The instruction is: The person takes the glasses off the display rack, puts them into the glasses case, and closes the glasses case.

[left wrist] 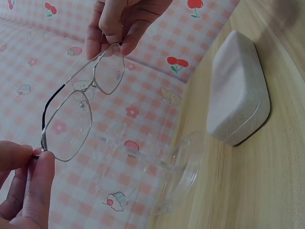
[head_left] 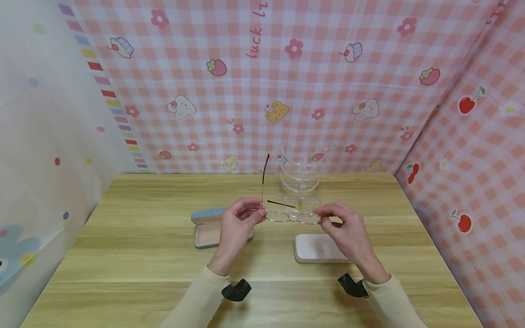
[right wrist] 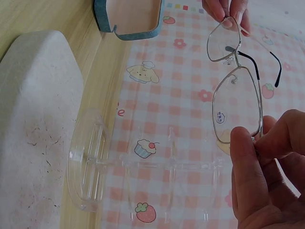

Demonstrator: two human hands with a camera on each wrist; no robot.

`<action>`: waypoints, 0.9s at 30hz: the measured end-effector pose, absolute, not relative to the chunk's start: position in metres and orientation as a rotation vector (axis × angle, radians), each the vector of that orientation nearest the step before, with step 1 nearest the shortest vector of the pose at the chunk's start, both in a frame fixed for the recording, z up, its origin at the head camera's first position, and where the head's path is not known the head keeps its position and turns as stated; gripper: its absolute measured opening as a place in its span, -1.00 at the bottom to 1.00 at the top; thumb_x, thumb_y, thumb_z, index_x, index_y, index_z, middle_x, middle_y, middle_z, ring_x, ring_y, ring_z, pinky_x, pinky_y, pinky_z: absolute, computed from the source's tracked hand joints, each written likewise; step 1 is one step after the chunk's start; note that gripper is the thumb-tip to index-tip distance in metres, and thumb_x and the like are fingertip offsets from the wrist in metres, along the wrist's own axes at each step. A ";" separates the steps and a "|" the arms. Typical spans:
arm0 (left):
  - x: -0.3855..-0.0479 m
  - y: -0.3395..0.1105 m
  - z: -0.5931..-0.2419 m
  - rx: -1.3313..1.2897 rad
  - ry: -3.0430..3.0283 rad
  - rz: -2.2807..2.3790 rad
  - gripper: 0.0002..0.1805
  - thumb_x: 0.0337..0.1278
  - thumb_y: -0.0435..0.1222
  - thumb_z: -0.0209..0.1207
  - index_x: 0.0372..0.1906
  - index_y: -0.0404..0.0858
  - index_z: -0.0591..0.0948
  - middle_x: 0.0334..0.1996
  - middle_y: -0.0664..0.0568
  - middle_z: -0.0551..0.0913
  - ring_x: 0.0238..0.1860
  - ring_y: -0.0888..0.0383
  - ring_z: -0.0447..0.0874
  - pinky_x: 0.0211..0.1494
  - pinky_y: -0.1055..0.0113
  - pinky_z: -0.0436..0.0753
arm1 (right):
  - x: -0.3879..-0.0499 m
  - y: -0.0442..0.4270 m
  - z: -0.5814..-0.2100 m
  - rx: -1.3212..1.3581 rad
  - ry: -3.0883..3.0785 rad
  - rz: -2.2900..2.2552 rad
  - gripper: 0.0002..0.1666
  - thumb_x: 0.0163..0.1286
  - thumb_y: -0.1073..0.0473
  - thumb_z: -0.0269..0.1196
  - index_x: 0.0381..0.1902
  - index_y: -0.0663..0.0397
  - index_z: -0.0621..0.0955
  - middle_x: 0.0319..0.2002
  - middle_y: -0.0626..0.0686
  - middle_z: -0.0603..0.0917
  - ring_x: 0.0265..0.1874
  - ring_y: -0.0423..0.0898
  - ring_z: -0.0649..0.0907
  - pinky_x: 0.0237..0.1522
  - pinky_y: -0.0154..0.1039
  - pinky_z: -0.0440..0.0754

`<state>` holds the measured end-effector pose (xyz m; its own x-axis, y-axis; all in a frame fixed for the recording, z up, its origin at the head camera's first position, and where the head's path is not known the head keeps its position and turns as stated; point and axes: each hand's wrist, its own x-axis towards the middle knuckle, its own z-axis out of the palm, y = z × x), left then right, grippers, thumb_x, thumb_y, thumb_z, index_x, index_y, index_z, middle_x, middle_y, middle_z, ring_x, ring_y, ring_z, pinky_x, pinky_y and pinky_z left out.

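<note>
Thin metal-framed glasses (head_left: 277, 217) are held up above the table, both dark-tipped temples unfolded and pointing away from the person. The left hand (head_left: 239, 223) pinches one hinge corner between thumb and fingers; the right hand (head_left: 346, 232) pinches the other. In the left wrist view the glasses (left wrist: 90, 125) stretch between the left hand (left wrist: 28, 186) and the right hand (left wrist: 125, 24). The right wrist view shows a small printed mark on one lens of the glasses (right wrist: 214, 102), near the thumb and fingers of the right hand (right wrist: 267, 176).
An open blue case (head_left: 197, 238) lies behind the left hand. A closed whitish case (head_left: 313, 249) sits under the right hand, also large in the right wrist view. A clear stand (head_left: 301, 184) is at the table's back edge, before the checked cloth.
</note>
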<state>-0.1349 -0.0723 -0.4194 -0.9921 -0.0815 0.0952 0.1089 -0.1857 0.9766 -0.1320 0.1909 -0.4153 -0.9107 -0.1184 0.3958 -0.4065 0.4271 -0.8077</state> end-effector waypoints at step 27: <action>-0.134 -0.081 -0.419 -0.056 -1.978 -2.259 -0.73 0.19 -0.61 0.31 0.00 -0.47 0.69 -0.12 -0.39 0.71 -0.24 0.13 0.77 -0.09 0.27 0.80 | -0.134 0.184 -0.414 0.474 -2.468 1.472 -0.67 0.28 0.59 0.23 -0.21 0.19 0.82 -0.18 0.03 0.71 -0.23 -0.25 0.69 -0.15 -0.33 0.76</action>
